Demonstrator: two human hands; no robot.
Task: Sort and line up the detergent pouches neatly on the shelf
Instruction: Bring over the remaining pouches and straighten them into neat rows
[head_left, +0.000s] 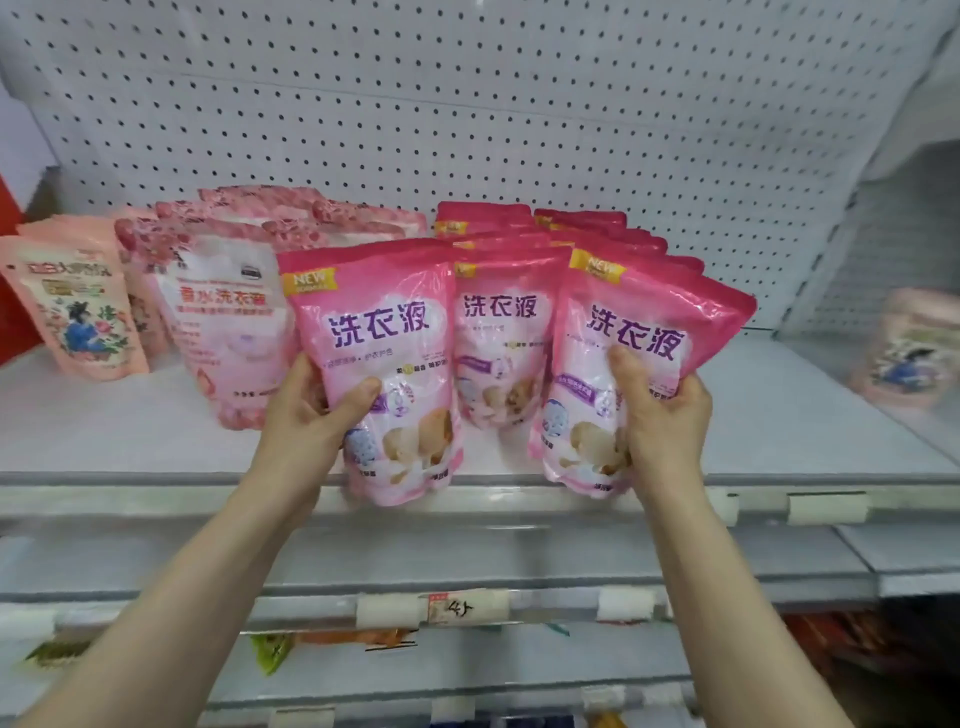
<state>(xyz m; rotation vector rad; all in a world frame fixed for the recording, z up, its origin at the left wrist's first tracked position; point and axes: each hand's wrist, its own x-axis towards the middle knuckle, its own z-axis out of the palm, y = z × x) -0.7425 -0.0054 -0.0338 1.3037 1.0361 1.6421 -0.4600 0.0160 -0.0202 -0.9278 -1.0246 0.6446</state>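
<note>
Shelving of white sheet metal (779, 415) with a pegboard back carries two files of glossy magenta plastic detergent pouches (498, 322) running far to near, to the right of paler pink pouches (223, 322). Two more magenta ones stand upright, long axis vertical, at the near lip. The left pouch (384, 332) is gripped by the left hand (306, 410) and the right pouch (639, 322) by the right hand (660, 410), thumbs in front and fingers curled round the edges. The files lie straight beyond the fingers, so each hand serves its own side. Purple lettering reads 洗衣液 and yellow corner tabs say "NEW". A rail ticket (462, 605) below seems to read 4.
</note>
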